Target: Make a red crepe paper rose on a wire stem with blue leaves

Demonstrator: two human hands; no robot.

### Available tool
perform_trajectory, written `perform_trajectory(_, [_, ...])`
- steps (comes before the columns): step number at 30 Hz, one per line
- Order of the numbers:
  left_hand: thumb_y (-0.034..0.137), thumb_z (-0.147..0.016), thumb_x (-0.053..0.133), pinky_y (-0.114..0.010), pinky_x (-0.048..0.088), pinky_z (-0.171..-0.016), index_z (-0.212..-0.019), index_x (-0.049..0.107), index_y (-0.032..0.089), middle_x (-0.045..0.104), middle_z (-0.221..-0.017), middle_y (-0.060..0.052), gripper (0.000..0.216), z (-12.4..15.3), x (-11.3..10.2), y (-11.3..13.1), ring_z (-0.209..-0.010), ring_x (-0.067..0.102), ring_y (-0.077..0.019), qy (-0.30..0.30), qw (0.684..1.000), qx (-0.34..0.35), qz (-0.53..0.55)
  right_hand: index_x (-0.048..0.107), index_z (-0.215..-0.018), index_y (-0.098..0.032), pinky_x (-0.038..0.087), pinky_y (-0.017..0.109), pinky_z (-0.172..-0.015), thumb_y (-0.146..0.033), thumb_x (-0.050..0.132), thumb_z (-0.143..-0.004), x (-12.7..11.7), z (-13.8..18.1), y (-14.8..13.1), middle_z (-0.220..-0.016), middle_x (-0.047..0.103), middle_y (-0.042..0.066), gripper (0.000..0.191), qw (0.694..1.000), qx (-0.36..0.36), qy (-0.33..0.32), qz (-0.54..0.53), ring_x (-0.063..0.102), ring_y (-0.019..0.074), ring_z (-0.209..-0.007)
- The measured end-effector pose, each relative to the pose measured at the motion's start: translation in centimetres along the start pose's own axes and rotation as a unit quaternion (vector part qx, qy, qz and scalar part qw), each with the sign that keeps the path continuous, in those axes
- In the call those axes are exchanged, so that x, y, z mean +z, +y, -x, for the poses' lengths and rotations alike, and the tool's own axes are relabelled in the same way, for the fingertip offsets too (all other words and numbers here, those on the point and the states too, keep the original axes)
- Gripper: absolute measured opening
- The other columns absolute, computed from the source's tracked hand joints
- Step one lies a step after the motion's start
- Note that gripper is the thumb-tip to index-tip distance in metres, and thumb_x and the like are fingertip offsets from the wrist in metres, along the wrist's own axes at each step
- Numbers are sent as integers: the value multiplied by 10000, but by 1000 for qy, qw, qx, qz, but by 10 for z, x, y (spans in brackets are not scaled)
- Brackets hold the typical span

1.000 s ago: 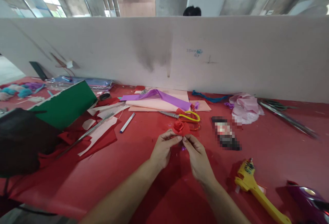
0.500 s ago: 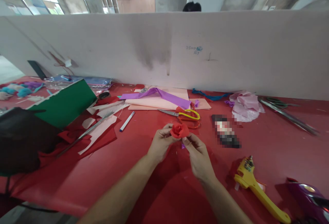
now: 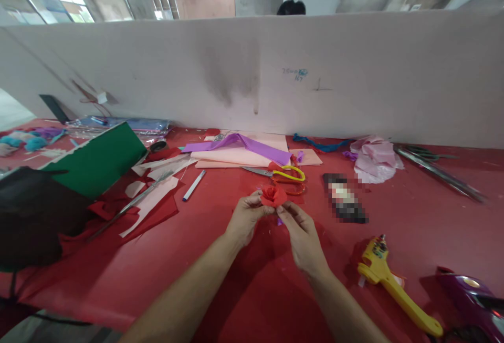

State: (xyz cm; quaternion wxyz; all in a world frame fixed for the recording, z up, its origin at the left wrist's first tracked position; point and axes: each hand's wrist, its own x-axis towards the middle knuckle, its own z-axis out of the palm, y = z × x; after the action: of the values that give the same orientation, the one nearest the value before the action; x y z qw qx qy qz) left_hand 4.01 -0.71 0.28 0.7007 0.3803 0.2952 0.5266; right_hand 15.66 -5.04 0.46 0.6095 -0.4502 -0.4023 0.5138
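A red paper flower (image 3: 273, 195) with curled petals is held above the table between my two hands. My left hand (image 3: 246, 219) pinches its lower left side, thumb toward the base. On the other side my right hand (image 3: 300, 230) grips the base and lower right petals between thumb and fingers. The underside of the flower is hidden by my fingers. Just beyond it lie scissors (image 3: 289, 174) with yellow and orange handles. A small purple scrap (image 3: 280, 221) shows below the flower, near my right thumb.
On the red table (image 3: 165, 274) a yellow glue gun (image 3: 394, 282) and a pixelated dark object (image 3: 344, 198) lie to the right. Purple paper (image 3: 244, 146) rests on peach sheets behind. A marker (image 3: 194, 185), green board (image 3: 102, 159) and black bag (image 3: 39, 217) are left. A white partition (image 3: 157, 70) stands behind.
The flower has turned slightly in my fingers, its opening showing a little differently. Both hands keep their hold. The whole view has shifted slightly.
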Motion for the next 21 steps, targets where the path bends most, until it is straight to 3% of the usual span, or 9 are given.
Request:
perform_trajectory(11, [228, -625, 772, -278, 459, -771, -672, 759, 203, 623, -848, -43, 55, 1, -2, 6, -806, 560, -153, -12, 996, 67, -63, 667, -885, -220, 445, 294, -730, -381, 612, -822, -4, 0, -4, -837, 679, 26, 182, 990, -45, -5, 137, 586, 178, -772])
perform_trajectory(21, [255, -639, 779, -282, 474, -754, -685, 769, 228, 642, -902, -66, 54, 3, -3, 9, -809, 587, -164, -16, 987, 126, -100, 634, -949, -242, 432, 287, -761, -352, 567, -863, -5, 0, 3, -861, 662, 20, 155, 979, -100, -10, 175, 580, 177, -811])
